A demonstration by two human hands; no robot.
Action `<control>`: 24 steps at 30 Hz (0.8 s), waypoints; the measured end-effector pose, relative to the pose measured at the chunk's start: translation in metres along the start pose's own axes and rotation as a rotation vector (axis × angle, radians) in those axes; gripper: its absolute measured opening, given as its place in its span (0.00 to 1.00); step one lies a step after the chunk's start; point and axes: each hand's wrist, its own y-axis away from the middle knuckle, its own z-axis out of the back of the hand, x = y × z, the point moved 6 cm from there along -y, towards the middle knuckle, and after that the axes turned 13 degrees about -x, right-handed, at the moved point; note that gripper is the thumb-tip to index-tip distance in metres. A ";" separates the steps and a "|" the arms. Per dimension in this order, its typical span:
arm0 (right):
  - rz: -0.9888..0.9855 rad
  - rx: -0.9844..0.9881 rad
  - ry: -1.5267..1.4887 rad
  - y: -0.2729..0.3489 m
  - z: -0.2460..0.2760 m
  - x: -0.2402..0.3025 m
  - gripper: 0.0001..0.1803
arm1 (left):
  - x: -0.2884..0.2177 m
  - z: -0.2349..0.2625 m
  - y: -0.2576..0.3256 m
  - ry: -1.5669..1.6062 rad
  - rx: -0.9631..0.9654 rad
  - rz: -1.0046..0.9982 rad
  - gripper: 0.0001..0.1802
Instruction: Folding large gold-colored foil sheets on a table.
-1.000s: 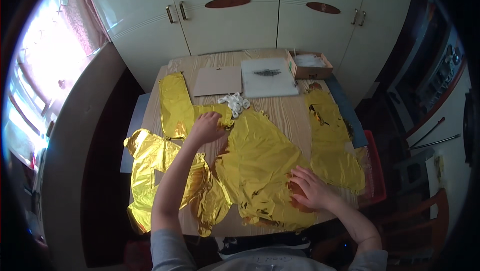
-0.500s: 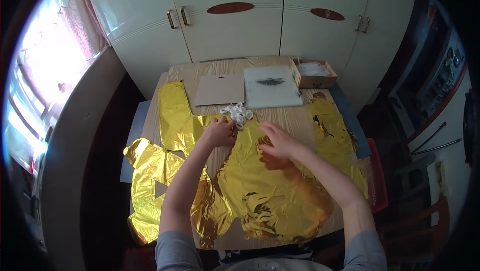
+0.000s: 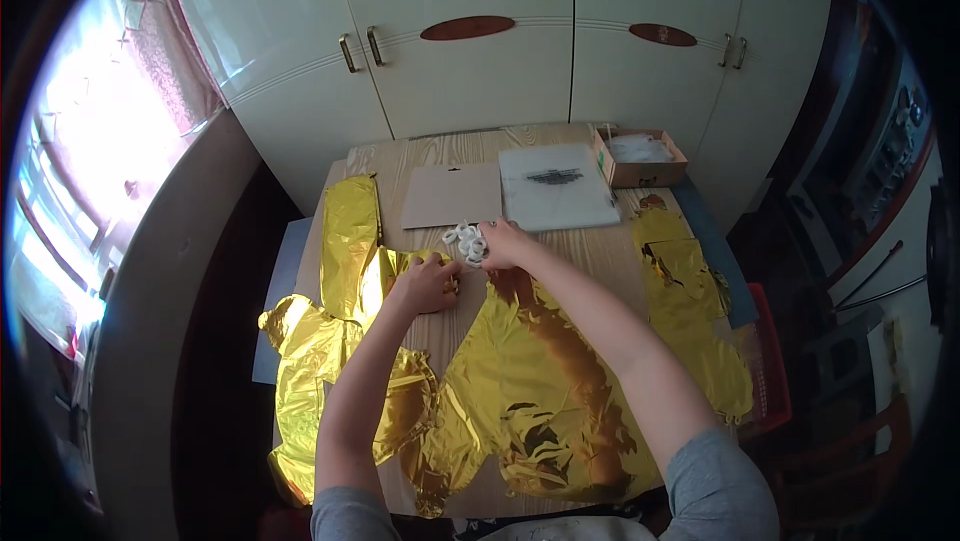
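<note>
Left hand (image 3: pixel 428 284): we record it palm down over the right-hand end of a flat, bent, shiny gold foil piece (image 3: pixel 350 231), at the upper left of the table. Fingers curled; we cannot tell whether they pinch the foil or merely rest there.

Right hand (image 3: pixel 505 243): we place it at the right edge of a small heap of white, round rings (image 3: pixel 467 243), with the forearm passing above the large gold foil piece. Fingers bent down against the heap; whether a ring is grasped we cannot make out.

White rings: one cluster, between the two hands, just below the lower right corner of a light-brown rectangular card with a slot (image 3: pixel 452 199).

Further foil, three items: a large, wrinkled gold foil piece (image 3: pixel 550 391) at the middle front, a crumpled gold foil piece (image 3: pixel 300 381) at the left front, and a creased gold foil piece (image 3: pixel 690 311) along the right side.

Back row, beside the card: we list a whitish translucent plastic stack with a dark printed patch (image 3: pixel 560 186), then an open tan box with whitish contents (image 3: pixel 645 156).

Support: one pale wood-grain table (image 3: pixel 598 253).
</note>
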 end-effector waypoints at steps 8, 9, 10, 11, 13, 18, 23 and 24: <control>0.070 -0.017 0.052 -0.027 -0.002 0.004 0.45 | -0.006 0.023 0.027 -0.020 -0.027 -0.032 0.43; 0.079 -0.018 0.049 -0.030 -0.002 0.003 0.45 | -0.002 0.026 0.031 -0.017 -0.016 -0.036 0.44; 0.087 -0.019 0.046 -0.032 -0.002 0.002 0.45 | 0.005 0.028 0.037 -0.013 -0.005 -0.040 0.44; 0.079 -0.007 0.064 -0.035 -0.004 0.000 0.45 | 0.014 0.028 0.043 -0.009 0.006 -0.044 0.45; 0.063 0.014 0.101 -0.043 -0.006 -0.004 0.45 | 0.026 0.033 0.052 0.011 -0.026 -0.079 0.40; 0.047 0.031 0.081 -0.041 0.002 -0.007 0.44 | 0.031 0.033 0.055 -0.068 0.012 -0.143 0.34; 0.311 -0.049 0.109 -0.001 0.014 0.047 0.40 | 0.017 0.041 0.061 -0.045 -0.201 -0.234 0.27; 0.429 -0.064 0.134 0.006 0.009 0.057 0.39 | 0.013 0.044 0.062 -0.043 -0.267 -0.245 0.26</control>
